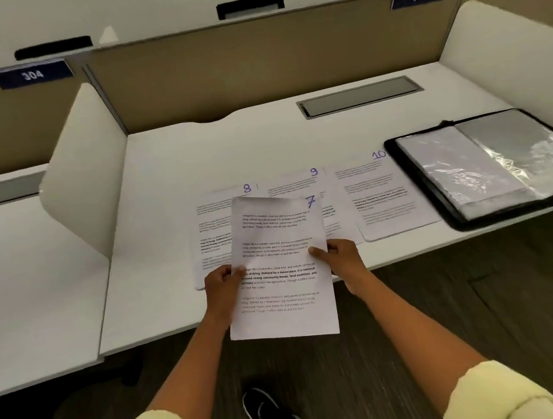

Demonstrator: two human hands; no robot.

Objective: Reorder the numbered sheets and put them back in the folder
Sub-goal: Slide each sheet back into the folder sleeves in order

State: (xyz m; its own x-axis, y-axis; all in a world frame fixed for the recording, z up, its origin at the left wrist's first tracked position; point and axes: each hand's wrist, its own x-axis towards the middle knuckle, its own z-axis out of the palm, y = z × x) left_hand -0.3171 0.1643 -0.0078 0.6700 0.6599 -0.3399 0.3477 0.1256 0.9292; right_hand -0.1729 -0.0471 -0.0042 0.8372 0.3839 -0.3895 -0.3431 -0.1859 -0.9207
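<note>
While our left hand (223, 281) and right hand (337, 254) pinch its side edges, sheet 7 (280, 267) hangs above the white desk (167, 173) edge. Beneath it lie sheet 8 (212, 216), sheet 9 (299, 181) and sheet 10 (378, 191) in a row, touching the open black folder (490, 164) on the right.

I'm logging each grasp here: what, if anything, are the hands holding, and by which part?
Both hands hold the white printed sheet numbered 7: the left hand pinches its left edge, the right hand its right edge, about mid-height.
</note>
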